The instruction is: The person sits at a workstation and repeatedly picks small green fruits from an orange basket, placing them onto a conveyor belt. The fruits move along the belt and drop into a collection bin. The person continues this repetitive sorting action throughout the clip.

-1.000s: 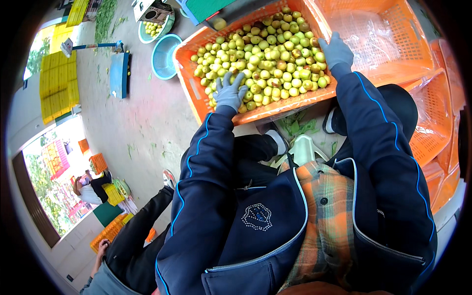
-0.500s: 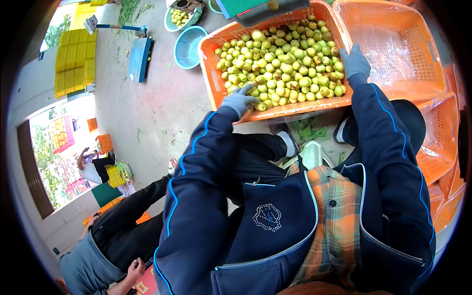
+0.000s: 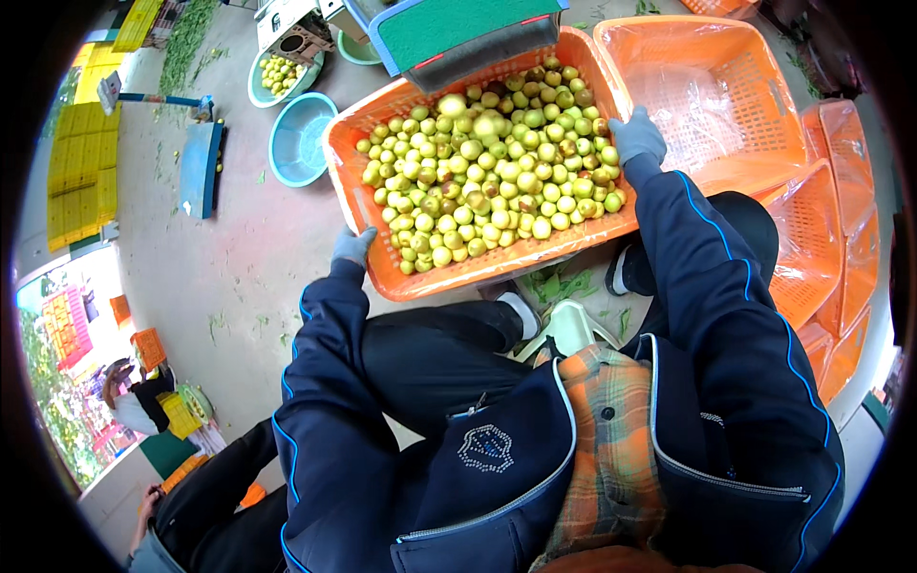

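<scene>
A large orange plastic crate (image 3: pixel 449 277) full of round yellow-green jujubes (image 3: pixel 478 181), some with brown patches, stands in front of me. My left hand (image 3: pixel 353 246), in a grey-blue glove, is closed on the crate's left rim near its front corner. My right hand (image 3: pixel 638 138), gloved alike, grips the right rim, beside a second orange crate (image 3: pixel 707 57) with a clear plastic liner. A green-topped chute (image 3: pixel 468 33) with a blue edge overhangs the far side of the full crate. A few jujubes beneath it look blurred.
A blue basin (image 3: pixel 299 143) and a basket of jujubes (image 3: pixel 277 76) stand at far left. Lined orange crates (image 3: pixel 802 248) are stacked on my right. A pale stool (image 3: pixel 570 329) is between my legs. Another person's dark-trousered legs (image 3: pixel 215 506) show at lower left.
My left hand has moved off the jujubes at the crate's front to its left rim. My right hand keeps to the right rim. The view has shifted, so the crate appears further left.
</scene>
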### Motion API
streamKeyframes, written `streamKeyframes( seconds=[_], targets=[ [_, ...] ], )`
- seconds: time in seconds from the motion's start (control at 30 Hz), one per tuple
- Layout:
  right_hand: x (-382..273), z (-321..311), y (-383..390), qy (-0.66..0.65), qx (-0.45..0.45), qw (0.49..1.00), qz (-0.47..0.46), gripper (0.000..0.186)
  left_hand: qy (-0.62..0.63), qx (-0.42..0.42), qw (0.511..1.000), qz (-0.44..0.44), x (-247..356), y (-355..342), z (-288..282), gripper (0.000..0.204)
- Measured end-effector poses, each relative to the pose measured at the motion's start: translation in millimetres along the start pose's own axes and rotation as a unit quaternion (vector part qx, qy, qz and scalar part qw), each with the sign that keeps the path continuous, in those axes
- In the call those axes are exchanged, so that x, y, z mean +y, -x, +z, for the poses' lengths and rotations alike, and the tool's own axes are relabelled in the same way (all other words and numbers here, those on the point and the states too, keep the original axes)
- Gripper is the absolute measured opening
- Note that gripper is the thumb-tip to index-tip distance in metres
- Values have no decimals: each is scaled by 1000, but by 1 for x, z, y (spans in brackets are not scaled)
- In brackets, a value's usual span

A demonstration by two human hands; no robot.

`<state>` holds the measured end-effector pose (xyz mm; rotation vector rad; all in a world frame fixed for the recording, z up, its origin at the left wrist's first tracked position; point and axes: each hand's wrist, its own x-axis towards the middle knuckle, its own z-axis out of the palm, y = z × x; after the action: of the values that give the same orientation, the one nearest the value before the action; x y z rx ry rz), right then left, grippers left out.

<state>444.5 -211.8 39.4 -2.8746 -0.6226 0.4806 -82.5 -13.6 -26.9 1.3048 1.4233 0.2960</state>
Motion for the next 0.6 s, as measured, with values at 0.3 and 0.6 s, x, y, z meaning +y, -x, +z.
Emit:
streamKeyframes(
  seconds=[0.3,0.6],
  targets=[
    [9,17,-12,0,34,999,-34,56,-148,45,988,20,11,9,-1,38],
    [0,26,-13,3,34,999,-37,59,-94,42,993,57,-34,-7,-21,37]
  ],
)
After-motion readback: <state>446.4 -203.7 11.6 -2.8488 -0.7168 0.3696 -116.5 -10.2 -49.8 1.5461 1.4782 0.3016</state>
